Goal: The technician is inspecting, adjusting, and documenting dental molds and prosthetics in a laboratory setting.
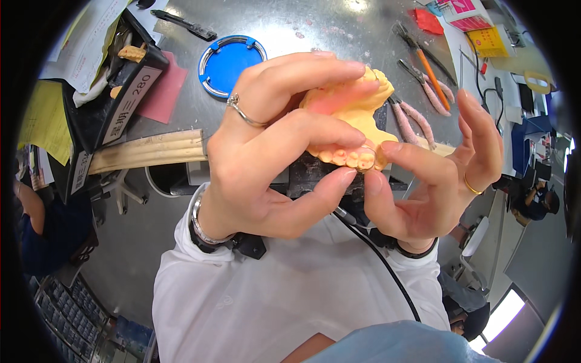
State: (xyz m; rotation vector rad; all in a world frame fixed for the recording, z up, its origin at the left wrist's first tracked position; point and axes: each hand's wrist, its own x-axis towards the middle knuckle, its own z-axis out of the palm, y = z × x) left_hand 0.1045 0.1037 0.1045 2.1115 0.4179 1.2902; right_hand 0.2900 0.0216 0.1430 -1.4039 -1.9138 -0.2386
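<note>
A yellow plaster dental cast with a row of teeth along its near edge is held up in front of me. My left hand is closed around its left side, fingers over the top and the thumb tip at the near teeth. At the cast's near right corner, my right hand pinches with thumb and index finger; its other fingers are raised. A thin wire loop curves around a tooth beside those fingertips. Whether the right fingertips also grip the wire is hidden. Pink material shows on the cast's upper left.
A round blue wire spool lies on the metal bench. Pliers with pink-wrapped handles and an orange-handled tool lie to the right. At left are a black labelled tray, a wooden strip and a pen. A black cable hangs before me.
</note>
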